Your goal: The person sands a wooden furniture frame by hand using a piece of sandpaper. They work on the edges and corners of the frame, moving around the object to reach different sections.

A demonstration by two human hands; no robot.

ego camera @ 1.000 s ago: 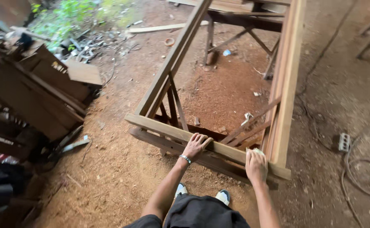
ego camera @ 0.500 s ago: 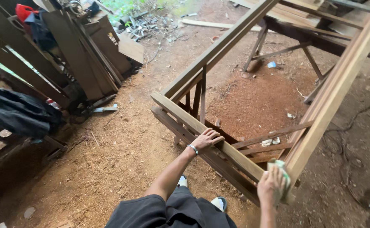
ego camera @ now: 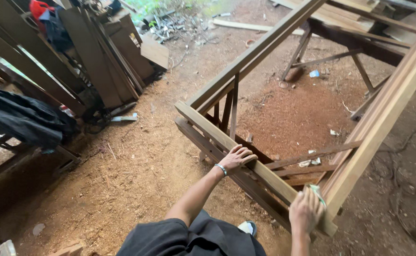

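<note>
Wooden frame (ego camera: 227,140), left hand (ego camera: 239,156) flat, right hand (ego camera: 305,211) grip closed on one cloth (ego camera: 318,193)

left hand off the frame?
No, the left hand lies palm-down on the wooden frame's near rail, fingers spread over it.

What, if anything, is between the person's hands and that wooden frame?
Nothing under the left hand: it lies bare on the wooden frame. A small greenish pad sits between the right hand and the frame's corner.

Open gaps between the wooden frame (ego camera: 284,61) rails leave passage; slanted braces (ego camera: 312,155) bar the near corner.
</note>
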